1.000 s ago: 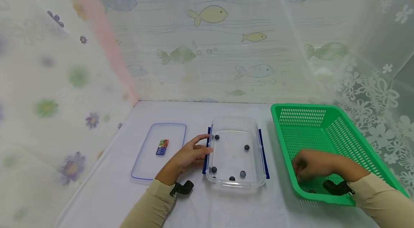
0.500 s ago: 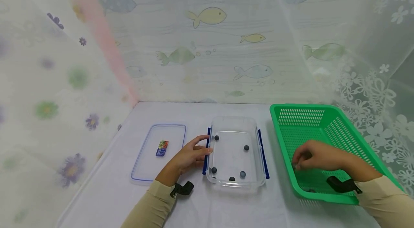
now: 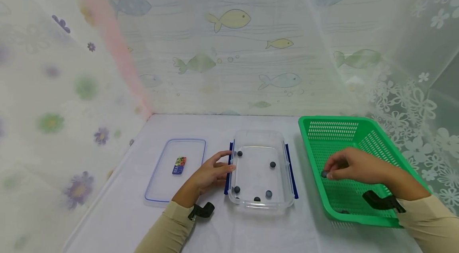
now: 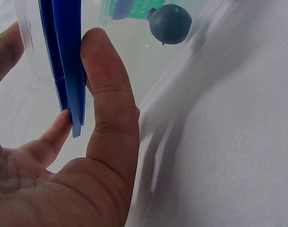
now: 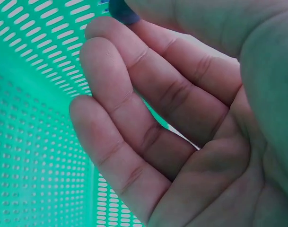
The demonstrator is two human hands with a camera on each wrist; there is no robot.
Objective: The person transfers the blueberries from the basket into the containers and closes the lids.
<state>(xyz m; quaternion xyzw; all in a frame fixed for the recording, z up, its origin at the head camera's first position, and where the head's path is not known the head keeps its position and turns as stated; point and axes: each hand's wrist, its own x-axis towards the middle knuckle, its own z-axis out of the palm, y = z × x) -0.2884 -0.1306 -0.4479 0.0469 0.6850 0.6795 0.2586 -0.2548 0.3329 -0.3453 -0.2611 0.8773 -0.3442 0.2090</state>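
In the head view my left hand (image 3: 211, 174) holds the left side of a clear plastic container (image 3: 256, 179). The left wrist view shows its thumb and fingers on either side of a blue latch flap (image 4: 70, 61). Several blueberries lie scattered in the container, one of them (image 3: 273, 164) right of its middle. My right hand (image 3: 353, 167) is over the green basket (image 3: 333, 118), by its left wall. It pinches a blueberry (image 3: 324, 173) between thumb and index finger; part of that berry (image 5: 122, 12) shows at the top of the right wrist view.
A clear lid (image 3: 161, 189) with a blue rim and a small colourful label (image 3: 179, 165) lies left of the container. Another dark berry (image 3: 344, 212) is at the basket's near end. White cloth (image 3: 269, 233) covers the table; patterned curtains stand behind and at the sides.
My right hand has risen from the basket's bottom towards its left wall, and the pinched blueberry has come into sight. My left hand has stayed on the container.
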